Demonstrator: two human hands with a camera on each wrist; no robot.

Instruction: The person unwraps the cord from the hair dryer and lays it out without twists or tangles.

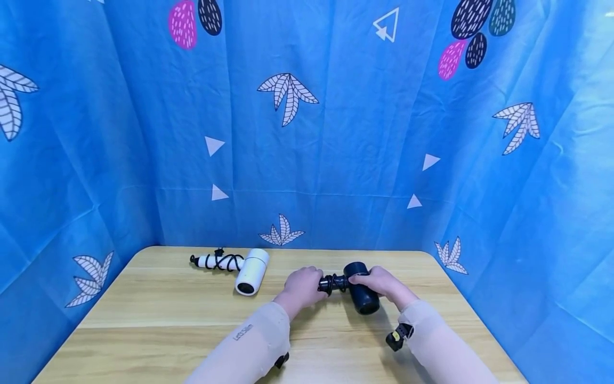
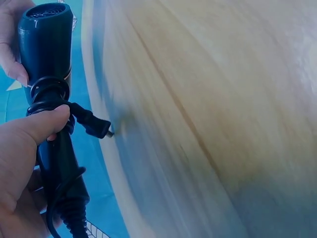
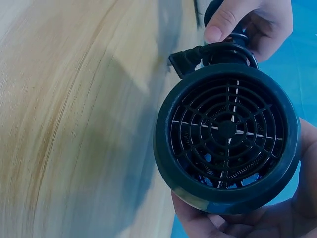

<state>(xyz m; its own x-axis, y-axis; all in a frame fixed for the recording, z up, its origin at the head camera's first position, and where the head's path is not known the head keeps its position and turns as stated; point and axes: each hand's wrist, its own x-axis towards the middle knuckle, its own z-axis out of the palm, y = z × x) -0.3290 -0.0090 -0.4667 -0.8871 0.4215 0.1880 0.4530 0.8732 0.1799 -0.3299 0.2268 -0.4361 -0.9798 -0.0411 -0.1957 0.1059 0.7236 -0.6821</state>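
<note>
Both hands hold a black hair dryer [image 1: 365, 300] over the right half of the table. My left hand [image 1: 303, 288] grips its handle, the thumb lying across the wound black cord in the left wrist view. Around the barrel curl the fingers of my right hand [image 1: 384, 281]. The right wrist view looks straight at the round grille [image 3: 228, 130], with the cord's plug [image 3: 185, 62] sticking out beside it. A white hair dryer [image 1: 254, 269] lies on the table to the left, black cord wrapped about its handle, untouched by either hand.
The light wooden table [image 1: 158, 304] has rounded far corners. A blue patterned curtain [image 1: 307, 160] hangs behind it and along both sides. A small black device [image 1: 399, 336] is strapped at the right wrist.
</note>
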